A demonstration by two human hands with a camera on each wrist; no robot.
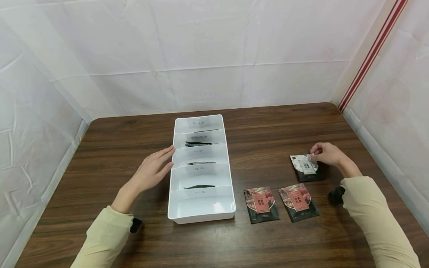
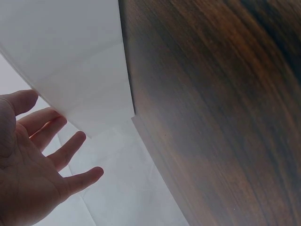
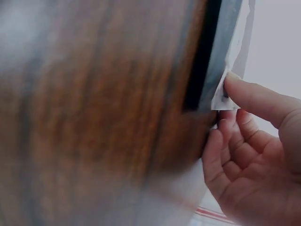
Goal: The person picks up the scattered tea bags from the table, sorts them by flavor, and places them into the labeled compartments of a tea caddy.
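Head view is showing the right hand (image 1: 326, 153) pinching the corner of the far packet (image 1: 306, 167) on the table (image 1: 285, 123), pickup apparently starting, while the left hand (image 1: 152, 172), fingers straight, is resting against the tray (image 1: 201, 214); lifting likely needs a firmer grip.

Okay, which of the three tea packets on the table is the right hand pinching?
The farthest packet, the one with the pale grey-white label. The right hand pinches its top corner, while the two pink-labelled packets lie untouched nearer the person.
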